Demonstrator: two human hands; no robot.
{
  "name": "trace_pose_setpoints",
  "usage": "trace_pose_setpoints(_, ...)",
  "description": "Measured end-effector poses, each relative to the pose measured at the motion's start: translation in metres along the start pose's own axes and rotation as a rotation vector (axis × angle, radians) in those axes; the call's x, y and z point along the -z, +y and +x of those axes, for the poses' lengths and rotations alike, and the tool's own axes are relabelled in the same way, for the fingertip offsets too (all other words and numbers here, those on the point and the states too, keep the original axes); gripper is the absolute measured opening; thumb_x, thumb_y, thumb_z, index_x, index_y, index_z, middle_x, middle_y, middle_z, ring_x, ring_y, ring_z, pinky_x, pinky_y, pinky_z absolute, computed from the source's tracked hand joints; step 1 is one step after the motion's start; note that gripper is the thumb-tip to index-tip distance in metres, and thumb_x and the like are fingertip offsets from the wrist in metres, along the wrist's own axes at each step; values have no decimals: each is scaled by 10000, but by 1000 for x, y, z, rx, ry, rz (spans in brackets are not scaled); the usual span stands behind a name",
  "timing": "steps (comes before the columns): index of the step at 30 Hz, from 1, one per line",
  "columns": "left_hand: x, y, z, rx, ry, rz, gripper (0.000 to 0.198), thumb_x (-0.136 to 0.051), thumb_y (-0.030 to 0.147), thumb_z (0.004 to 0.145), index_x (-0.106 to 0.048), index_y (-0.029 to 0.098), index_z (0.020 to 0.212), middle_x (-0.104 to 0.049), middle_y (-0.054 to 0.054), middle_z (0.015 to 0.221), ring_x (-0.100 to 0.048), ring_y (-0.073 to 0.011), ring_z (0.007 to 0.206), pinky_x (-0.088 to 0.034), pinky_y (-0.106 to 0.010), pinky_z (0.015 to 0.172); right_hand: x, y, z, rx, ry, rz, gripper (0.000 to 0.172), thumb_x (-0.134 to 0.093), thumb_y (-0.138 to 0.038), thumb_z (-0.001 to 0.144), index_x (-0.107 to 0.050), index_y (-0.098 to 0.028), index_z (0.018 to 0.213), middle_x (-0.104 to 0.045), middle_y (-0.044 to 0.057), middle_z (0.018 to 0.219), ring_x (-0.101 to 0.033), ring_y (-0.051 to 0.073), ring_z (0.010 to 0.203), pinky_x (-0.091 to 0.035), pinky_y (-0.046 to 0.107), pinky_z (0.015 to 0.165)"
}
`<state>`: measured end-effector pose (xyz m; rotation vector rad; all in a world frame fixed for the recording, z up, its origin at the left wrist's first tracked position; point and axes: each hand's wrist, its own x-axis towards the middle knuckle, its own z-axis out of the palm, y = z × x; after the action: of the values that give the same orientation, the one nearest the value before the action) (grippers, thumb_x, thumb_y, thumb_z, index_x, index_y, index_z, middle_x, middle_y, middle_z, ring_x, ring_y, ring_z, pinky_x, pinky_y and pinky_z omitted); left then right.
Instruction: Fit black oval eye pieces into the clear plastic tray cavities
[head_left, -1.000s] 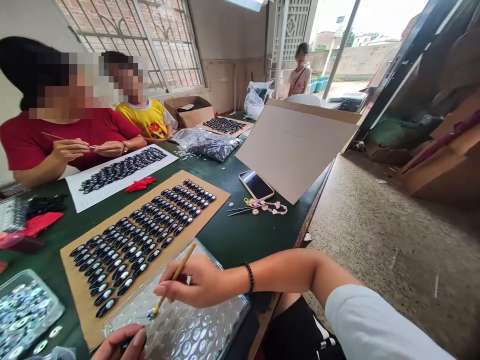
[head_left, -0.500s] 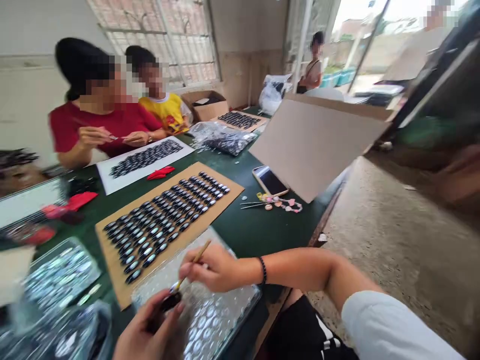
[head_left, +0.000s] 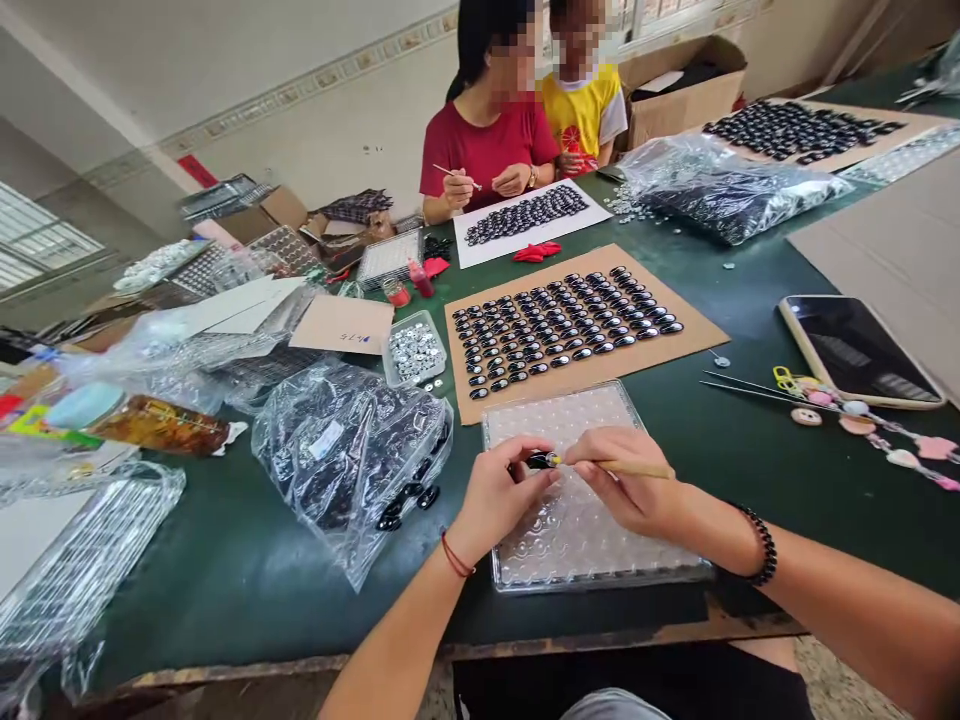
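Note:
Between its thumb and fingers my left hand pinches a small black oval piece. A thin wooden stick is gripped in my right hand, its yellowish tip touching or very near the black piece. Both hands are over a clear plastic tray with round bumps. Beyond it lies a brown cardboard sheet bearing rows of black ovals with shiny centres. A small clear box of shiny pieces stands left of the cardboard. Nearer, a clear plastic bag holds black pieces, some spilling out at its right side.
Across the table a person in red holds a thin stick over a white sheet, beside a person in yellow. A phone, tweezers and beads lie right. A jar and stacked trays are left.
The view has swung left, bringing more of the table's left side into sight. The stick and black piece remain in my hands, which now appear closer together over the clear tray.

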<state>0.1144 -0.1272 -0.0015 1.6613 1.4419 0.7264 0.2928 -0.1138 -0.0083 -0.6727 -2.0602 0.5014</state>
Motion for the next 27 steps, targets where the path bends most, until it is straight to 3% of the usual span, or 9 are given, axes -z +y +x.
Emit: trace_pose_setpoints(27,-1,2,-2,-27,7,-13,247,-627,334,718,-649,173,904,-596,11,708,-385,-78,500,-345,-204,515,-2,-1,0,18,-79,-45,208,-343,-209,893,-525,-174,799,-593,32,658,-500,117,559,-363,258,544)
